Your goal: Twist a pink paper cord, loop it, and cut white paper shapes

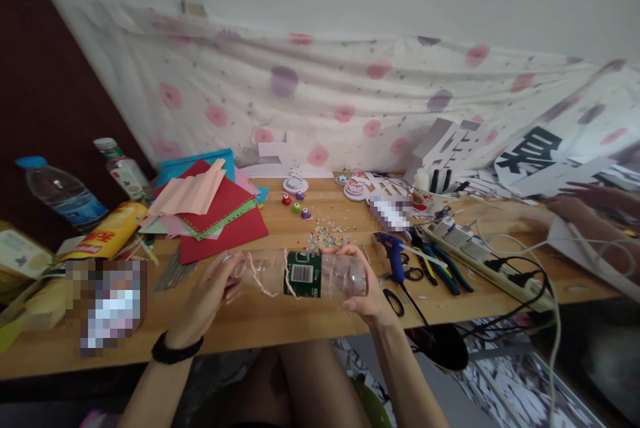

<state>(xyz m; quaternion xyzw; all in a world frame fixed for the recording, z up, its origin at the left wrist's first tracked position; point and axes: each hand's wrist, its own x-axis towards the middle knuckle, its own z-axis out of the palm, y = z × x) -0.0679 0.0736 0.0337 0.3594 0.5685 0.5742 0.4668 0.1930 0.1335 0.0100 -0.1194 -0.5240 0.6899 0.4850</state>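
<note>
clear plastic bottle (pixel 305 275) lies sideways, left-right, fingers of both hands (pixel 207 295) (pixel 363 291) grasping its ends

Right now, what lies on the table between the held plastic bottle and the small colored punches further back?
In the head view, a scatter of tiny colored paper bits lies between the plastic bottle and the small punches.

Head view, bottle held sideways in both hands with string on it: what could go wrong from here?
1. The string sits loosely on the smooth clear bottle; it may slide or unwind.
2. The left hand and right hand hold the bottle just above the table's near edge; a slip could drop it to the floor.
3. Scissors lie close to the right hand.
</note>
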